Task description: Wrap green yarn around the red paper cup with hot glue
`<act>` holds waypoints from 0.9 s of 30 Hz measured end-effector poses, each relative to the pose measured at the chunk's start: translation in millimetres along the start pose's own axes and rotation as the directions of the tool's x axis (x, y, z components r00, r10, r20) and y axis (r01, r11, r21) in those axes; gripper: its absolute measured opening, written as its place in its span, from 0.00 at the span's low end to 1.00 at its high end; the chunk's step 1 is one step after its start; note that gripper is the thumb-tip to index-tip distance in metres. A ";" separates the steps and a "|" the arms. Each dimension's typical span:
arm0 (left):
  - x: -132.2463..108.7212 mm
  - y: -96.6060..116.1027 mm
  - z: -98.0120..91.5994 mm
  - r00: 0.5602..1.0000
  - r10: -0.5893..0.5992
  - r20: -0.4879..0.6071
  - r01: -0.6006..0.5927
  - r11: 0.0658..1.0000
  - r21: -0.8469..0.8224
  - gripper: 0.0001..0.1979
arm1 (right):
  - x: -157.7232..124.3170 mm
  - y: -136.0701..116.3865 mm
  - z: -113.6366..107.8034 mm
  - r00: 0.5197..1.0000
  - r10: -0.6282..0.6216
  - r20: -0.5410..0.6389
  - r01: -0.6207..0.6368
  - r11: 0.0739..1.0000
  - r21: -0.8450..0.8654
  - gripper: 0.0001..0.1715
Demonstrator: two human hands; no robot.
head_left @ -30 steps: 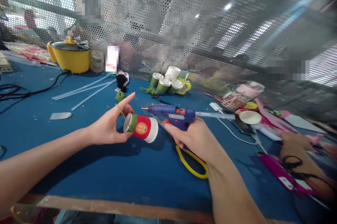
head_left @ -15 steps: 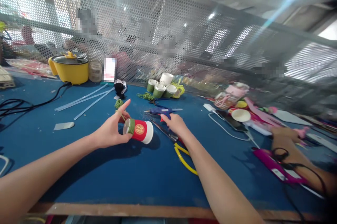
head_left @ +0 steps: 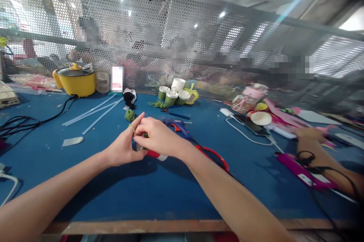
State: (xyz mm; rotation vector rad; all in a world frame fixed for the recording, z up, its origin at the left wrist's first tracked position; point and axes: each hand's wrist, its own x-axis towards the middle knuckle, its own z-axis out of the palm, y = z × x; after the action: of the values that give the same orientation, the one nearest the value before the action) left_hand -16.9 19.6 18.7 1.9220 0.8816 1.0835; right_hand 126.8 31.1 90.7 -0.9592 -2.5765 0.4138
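My left hand (head_left: 123, 147) grips a red paper cup (head_left: 155, 154) lying on its side, with green cord wound round its base end. My right hand (head_left: 156, 138) is closed over the top of that cup, so most of the cup and the cord are hidden. The blue glue gun (head_left: 178, 125) lies on the blue table (head_left: 142, 189) just behind my right hand, with nothing holding it. A small ball of green cord (head_left: 130, 114) sits a little beyond my left fingers.
Red-handled scissors (head_left: 216, 155) lie right of my hands. Green-wrapped cups (head_left: 173, 96) stand at the back, with glue sticks (head_left: 96, 111) and a yellow pot (head_left: 75, 81) to the left. Another person's hand (head_left: 311, 139) rests at the right among pink items and a phone (head_left: 253, 127).
My right hand set the glue gun down on the table behind the cup, then came back and closed over the cup. My left hand kept holding the cup.
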 end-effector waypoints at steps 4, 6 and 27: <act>0.3 -1.3 -0.2 0.998 0.007 0.056 -0.004 0.998 -0.063 0.42 | -3.7 14.1 -7.0 0.986 0.156 -0.064 -0.122 0.922 0.366 0.07; -0.3 -3.1 0.5 0.997 0.013 0.081 -0.006 0.996 -0.089 0.42 | -9.2 25.2 -10.6 0.963 0.252 -0.101 -0.173 0.857 0.485 0.07; -5.5 -0.5 2.2 0.974 -0.115 0.198 0.151 0.972 -0.178 0.43 | -28.8 47.4 -4.8 0.909 0.356 -0.214 -0.207 0.834 0.511 0.15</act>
State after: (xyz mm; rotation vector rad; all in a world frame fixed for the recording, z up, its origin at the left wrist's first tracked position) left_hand -17.3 14.7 15.4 1.7453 0.7608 0.8605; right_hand 176.0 46.9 70.0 -1.1148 -1.9187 0.8676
